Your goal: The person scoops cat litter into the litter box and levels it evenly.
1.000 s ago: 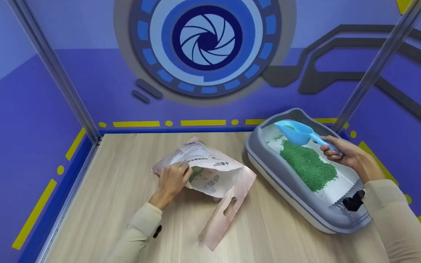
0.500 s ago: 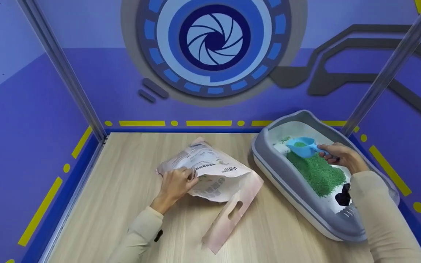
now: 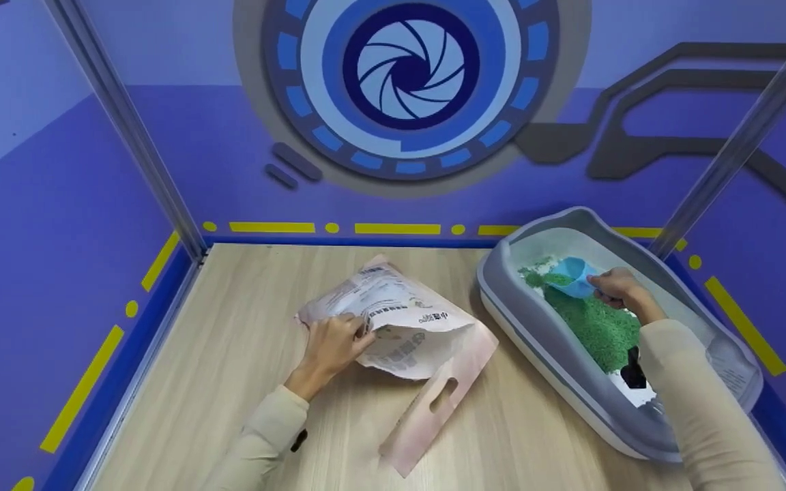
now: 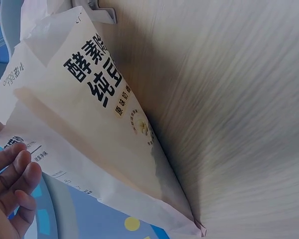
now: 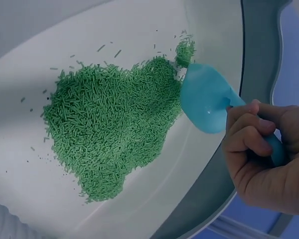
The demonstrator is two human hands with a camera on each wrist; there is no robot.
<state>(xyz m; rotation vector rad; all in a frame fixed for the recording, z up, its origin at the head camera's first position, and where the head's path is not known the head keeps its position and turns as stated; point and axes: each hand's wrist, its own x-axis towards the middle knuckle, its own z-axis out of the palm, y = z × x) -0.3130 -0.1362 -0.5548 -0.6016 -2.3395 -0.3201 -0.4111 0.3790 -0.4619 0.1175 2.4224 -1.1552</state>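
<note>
My right hand grips the handle of a light blue scoop inside a grey and white litter box. The scoop is tilted, with green pellets at its lip. A heap of green litter pellets covers part of the box's pale floor, and a small separate pile lies by the scoop's edge in the right wrist view. My left hand pinches the rim of a pink and white printed litter bag, which lies on its side, mouth gaping toward me. The bag's deeper inside is hidden.
A torn bag strip with a handle hole hangs from the bag's mouth onto the wooden table. Blue printed panels enclose the back and sides, with metal posts at the corners. The litter box stands near the right panel.
My right hand has lowered the scoop toward the pellets and tipped it, and pellets now show at its lip and in a small pile there. My left hand stays on the bag; the view has shifted slightly.
</note>
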